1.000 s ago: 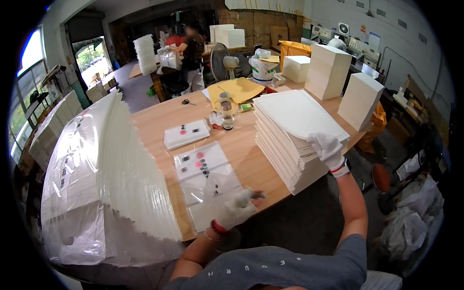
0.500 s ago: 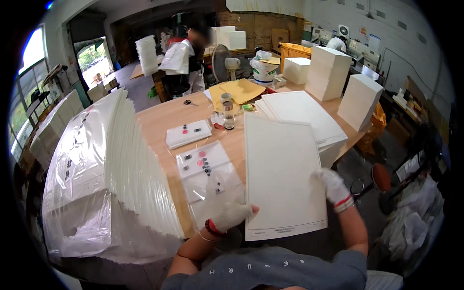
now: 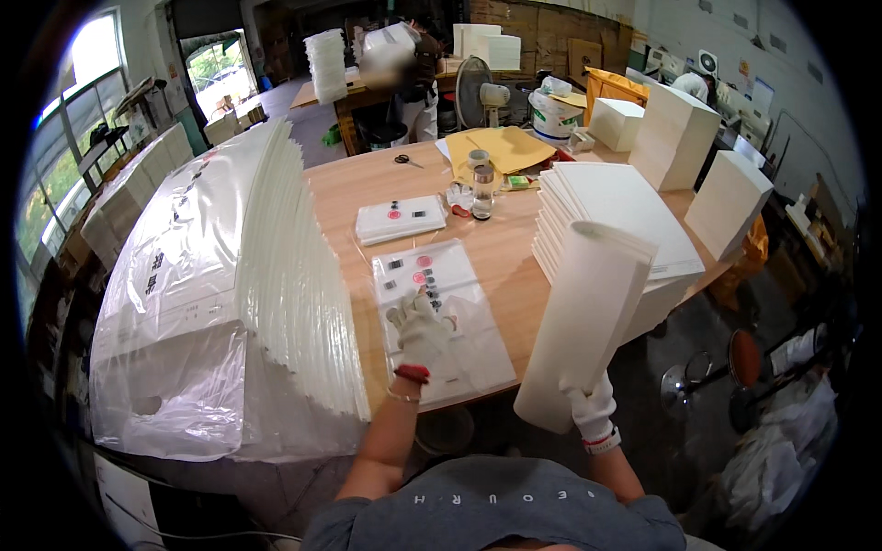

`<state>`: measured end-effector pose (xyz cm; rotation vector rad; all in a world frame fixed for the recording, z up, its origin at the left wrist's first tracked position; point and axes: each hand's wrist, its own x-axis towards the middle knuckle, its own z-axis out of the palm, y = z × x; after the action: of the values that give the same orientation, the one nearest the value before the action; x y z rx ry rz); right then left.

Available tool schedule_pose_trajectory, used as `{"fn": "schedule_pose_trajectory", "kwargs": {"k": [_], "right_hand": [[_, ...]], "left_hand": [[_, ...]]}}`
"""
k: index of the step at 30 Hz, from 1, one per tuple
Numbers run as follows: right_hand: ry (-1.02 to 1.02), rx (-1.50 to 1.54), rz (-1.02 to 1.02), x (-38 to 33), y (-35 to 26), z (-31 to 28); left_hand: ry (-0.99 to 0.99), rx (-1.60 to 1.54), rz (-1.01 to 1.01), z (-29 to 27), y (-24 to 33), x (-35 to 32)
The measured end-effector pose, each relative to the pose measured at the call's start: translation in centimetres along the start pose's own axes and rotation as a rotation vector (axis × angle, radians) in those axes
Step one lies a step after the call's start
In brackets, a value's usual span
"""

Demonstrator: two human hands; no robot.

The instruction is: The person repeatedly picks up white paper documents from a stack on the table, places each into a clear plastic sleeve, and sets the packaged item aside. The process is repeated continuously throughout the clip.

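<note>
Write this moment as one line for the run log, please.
left hand: over printed plastic packaging | right hand: holding curled white paper | behind paper: white stack | on table: scissors, yellow paper

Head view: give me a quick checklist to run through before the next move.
1. Right hand gripping the white paper: ok, gloved fingers closed on its lower edge.
2. White paper flat: not ok, it is curled over.
3. Number of sheets held: cannot tell.
4. Left hand at the clear plastic bag: ok, it is over the bag.
5. Bag pinched by the left fingers: cannot tell.
6. Scissors away from both hands: ok.
</note>
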<state>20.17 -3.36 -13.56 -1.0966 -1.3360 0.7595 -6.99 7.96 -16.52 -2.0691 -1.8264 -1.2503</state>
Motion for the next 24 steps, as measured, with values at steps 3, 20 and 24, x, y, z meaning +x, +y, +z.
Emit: {"fn": "schedule_pose_trajectory", "kwargs": {"k": [3, 20, 24], "right_hand": [[-0.177, -0.135, -0.108, -1.6, 2.3, -1.4], [-0.216, -0.816, 0.195, 8.4, 11.8, 8.8], [-0.464, -1.016, 0.335, 12.3, 21.3, 11.3]], "left_hand": [[-0.667, -1.272, -0.493, 4.1, -5.4, 1.1], [-0.528, -0.258, 0.090, 9.0, -0.5, -6.1], [-0.341, 0.272, 0.320, 9.1, -4.8, -9.0]]}}
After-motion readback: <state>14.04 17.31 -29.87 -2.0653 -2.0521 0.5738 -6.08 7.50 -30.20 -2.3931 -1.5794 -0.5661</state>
